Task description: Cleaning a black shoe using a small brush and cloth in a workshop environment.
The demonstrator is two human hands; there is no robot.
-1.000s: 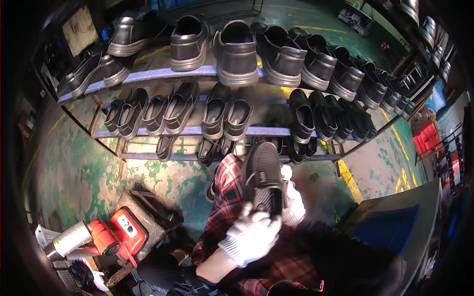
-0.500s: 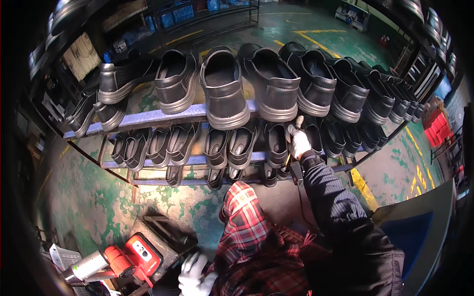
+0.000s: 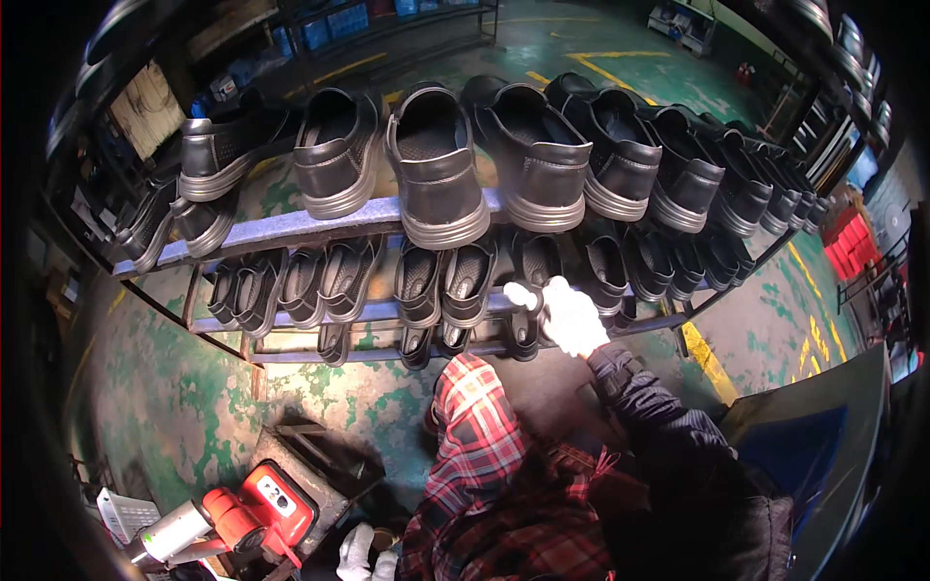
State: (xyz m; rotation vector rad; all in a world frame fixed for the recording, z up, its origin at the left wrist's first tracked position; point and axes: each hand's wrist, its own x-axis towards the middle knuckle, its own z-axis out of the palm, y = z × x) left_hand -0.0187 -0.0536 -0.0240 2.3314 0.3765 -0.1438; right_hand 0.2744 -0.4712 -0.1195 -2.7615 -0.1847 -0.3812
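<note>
While the right grip [image 3: 573,318] is up at the front of the rack [image 3: 281,232], the shoe [image 3: 536,257] nearest it is on the rack's middle shelf [image 3: 383,310], just past the fingers and slightly to their left. Heel faces the rack's front, toe points to its back, so the long axis runs roughly front to back. Toe end is hidden by the rack's top row. Forearm comes in slantwise from the rack's front right, so the grip meets the shoe at the heel end, at an angle, not straight along the axis.

Right grip state: glove washed out by glare; fingertips look parted, dark gap between. Touching or very near the heel; cannot tell if it's pinching it.

Right hand is clearly nearer. Left grip [image 3: 366,557] is low, well apart from the rack's front, partly cut off by the frame edge; cannot tell if spread or pressed together, or on what.

Around the shoe, same rack shelf: a pair [image 3: 469,286] to the left, another shoe [image 3: 608,266] close by on the right. Heels of the top row [image 3: 547,198] overhang from the rack's upper shelf. Red tool [image 3: 232,518] is well out from the rack's front left.
</note>
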